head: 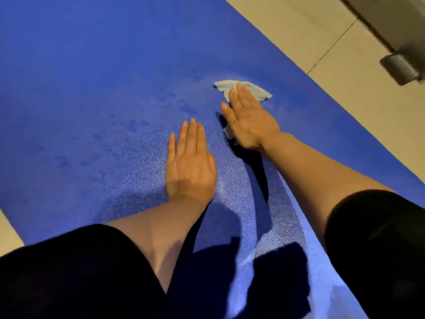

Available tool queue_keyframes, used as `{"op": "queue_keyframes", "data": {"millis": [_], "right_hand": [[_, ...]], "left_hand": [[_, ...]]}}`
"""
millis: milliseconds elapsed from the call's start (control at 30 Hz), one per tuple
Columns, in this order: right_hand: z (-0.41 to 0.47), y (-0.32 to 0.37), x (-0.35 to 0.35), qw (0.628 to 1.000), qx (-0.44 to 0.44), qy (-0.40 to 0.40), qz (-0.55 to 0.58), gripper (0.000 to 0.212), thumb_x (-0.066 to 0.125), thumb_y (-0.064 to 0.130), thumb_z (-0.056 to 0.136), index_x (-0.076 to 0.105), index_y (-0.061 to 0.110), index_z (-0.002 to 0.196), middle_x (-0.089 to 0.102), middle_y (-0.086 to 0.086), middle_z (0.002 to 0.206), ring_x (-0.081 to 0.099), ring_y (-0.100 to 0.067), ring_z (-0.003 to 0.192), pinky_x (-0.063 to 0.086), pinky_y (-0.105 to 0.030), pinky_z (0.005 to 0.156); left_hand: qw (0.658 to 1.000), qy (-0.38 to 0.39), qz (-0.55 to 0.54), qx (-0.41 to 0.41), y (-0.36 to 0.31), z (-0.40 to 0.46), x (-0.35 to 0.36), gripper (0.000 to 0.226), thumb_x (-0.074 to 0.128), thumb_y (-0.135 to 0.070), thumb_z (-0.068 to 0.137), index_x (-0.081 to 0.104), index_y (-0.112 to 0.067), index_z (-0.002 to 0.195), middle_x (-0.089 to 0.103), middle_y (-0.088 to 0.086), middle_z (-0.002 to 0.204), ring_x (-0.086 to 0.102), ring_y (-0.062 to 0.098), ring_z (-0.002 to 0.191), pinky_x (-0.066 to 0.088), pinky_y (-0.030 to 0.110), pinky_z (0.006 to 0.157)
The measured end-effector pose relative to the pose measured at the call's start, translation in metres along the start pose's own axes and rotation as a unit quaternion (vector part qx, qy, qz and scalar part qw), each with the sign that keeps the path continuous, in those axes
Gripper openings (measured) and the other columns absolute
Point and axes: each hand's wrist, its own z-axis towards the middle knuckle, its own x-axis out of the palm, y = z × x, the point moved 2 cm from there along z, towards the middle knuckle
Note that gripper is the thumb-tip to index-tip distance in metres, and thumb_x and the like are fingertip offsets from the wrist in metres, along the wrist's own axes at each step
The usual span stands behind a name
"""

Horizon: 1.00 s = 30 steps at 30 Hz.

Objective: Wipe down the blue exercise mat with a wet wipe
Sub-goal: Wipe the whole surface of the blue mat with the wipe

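Observation:
The blue exercise mat fills most of the head view and runs from lower left to upper right. Darker damp blotches mark its middle. A white wet wipe lies flat on the mat right of centre. My right hand presses on the wipe with straight fingers, and parts of the wipe stick out beyond the fingertips and beside the thumb. My left hand lies flat on the bare mat, just left of the right hand, fingers straight and together.
Beige floor tiles border the mat at the upper right, and a strip of floor shows at the lower left. A grey cylindrical fitting sits at the far right under a dark panel. Black sleeves cover both upper arms.

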Motion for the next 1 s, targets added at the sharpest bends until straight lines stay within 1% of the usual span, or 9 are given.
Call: {"op": "queue_keyframes", "data": {"millis": [133, 267, 300, 400, 600, 700, 767, 900, 1000], "right_hand": [[-0.028, -0.006, -0.003, 0.998, -0.035, 0.032, -0.052, 0.066, 0.016, 0.044, 0.104, -0.004, 0.003, 0.152, -0.015, -0.011, 0.161, -0.016, -0.018, 0.148, -0.013, -0.026, 0.118], [-0.071, -0.032, -0.009, 0.983, -0.07, 0.069, -0.157, 0.082, -0.007, 0.06, 0.091, -0.011, 0.005, 0.151, -0.019, -0.011, 0.159, -0.024, -0.014, 0.144, -0.018, -0.025, 0.115], [-0.069, -0.035, -0.011, 0.98, -0.068, 0.078, -0.172, 0.081, -0.005, 0.06, 0.092, -0.011, 0.004, 0.151, -0.019, -0.011, 0.159, -0.024, -0.015, 0.144, -0.018, -0.026, 0.115], [-0.043, -0.028, -0.012, 0.983, -0.05, 0.068, -0.161, 0.071, 0.011, 0.05, 0.102, -0.008, 0.002, 0.151, -0.017, -0.014, 0.16, -0.02, -0.021, 0.147, -0.013, -0.032, 0.119], [-0.047, -0.031, -0.001, 0.991, -0.052, 0.042, -0.117, 0.074, 0.011, 0.054, 0.1, -0.004, 0.003, 0.152, -0.014, -0.014, 0.16, -0.017, -0.022, 0.148, -0.006, -0.036, 0.121], [-0.1, -0.056, 0.012, 0.99, -0.082, -0.007, -0.115, 0.081, 0.002, 0.057, 0.098, 0.012, -0.003, 0.151, 0.005, -0.02, 0.16, -0.001, -0.029, 0.149, 0.007, -0.042, 0.122], [-0.124, -0.077, 0.014, 0.987, -0.079, -0.007, -0.137, 0.081, 0.0, 0.055, 0.1, 0.02, -0.006, 0.149, 0.016, -0.022, 0.158, 0.01, -0.031, 0.148, 0.012, -0.041, 0.121], [-0.09, -0.083, 0.009, 0.994, -0.024, -0.012, -0.106, 0.089, -0.012, 0.062, 0.09, 0.002, 0.0, 0.152, -0.003, -0.016, 0.161, -0.008, -0.026, 0.149, 0.001, -0.038, 0.122], [-0.054, -0.077, 0.004, 0.996, 0.018, -0.016, -0.087, 0.082, -0.001, 0.06, 0.094, -0.004, 0.001, 0.152, -0.01, -0.015, 0.161, -0.014, -0.023, 0.149, -0.004, -0.036, 0.122]], "left_hand": [[0.998, -0.054, -0.018, 0.021, 0.005, 0.001, 0.004, 0.055, 0.024, -0.02, 0.095, 0.043, 0.0, 0.142, 0.041, 0.014, 0.15, 0.035, 0.027, 0.141, 0.019, 0.045, 0.117], [0.999, -0.041, -0.011, 0.02, 0.002, 0.008, 0.003, 0.057, 0.025, -0.021, 0.093, 0.039, 0.0, 0.144, 0.039, 0.015, 0.151, 0.033, 0.029, 0.142, 0.016, 0.045, 0.117], [0.999, -0.032, -0.006, 0.017, 0.001, 0.009, 0.003, 0.058, 0.025, -0.023, 0.092, 0.038, -0.001, 0.145, 0.038, 0.015, 0.151, 0.033, 0.029, 0.142, 0.014, 0.045, 0.116], [1.0, -0.008, 0.009, 0.018, -0.002, 0.008, 0.004, 0.059, 0.023, -0.027, 0.093, 0.034, -0.009, 0.148, 0.034, 0.013, 0.154, 0.028, 0.028, 0.143, 0.009, 0.043, 0.117], [0.998, 0.0, -0.021, 0.059, -0.003, 0.007, -0.004, 0.062, 0.021, -0.051, 0.098, 0.027, -0.021, 0.152, 0.021, 0.003, 0.16, 0.015, 0.02, 0.148, 0.004, 0.044, 0.119], [0.99, 0.001, -0.039, 0.133, -0.006, 0.003, -0.006, 0.065, 0.022, -0.057, 0.096, 0.03, -0.024, 0.15, 0.022, 0.002, 0.16, 0.016, 0.02, 0.148, 0.005, 0.047, 0.119], [0.984, 0.005, -0.033, 0.176, -0.009, 0.001, -0.005, 0.064, 0.019, -0.06, 0.096, 0.032, -0.027, 0.15, 0.023, 0.001, 0.159, 0.017, 0.021, 0.148, 0.008, 0.049, 0.118], [0.979, 0.02, 0.008, 0.202, -0.009, 0.004, 0.0, 0.063, 0.017, -0.064, 0.096, 0.027, -0.033, 0.15, 0.023, -0.002, 0.159, 0.018, 0.02, 0.148, 0.014, 0.05, 0.118], [0.98, 0.001, 0.011, 0.199, -0.008, 0.003, 0.003, 0.06, 0.027, -0.062, 0.096, 0.027, -0.035, 0.149, 0.027, -0.002, 0.158, 0.022, 0.019, 0.147, 0.016, 0.048, 0.119]]}}
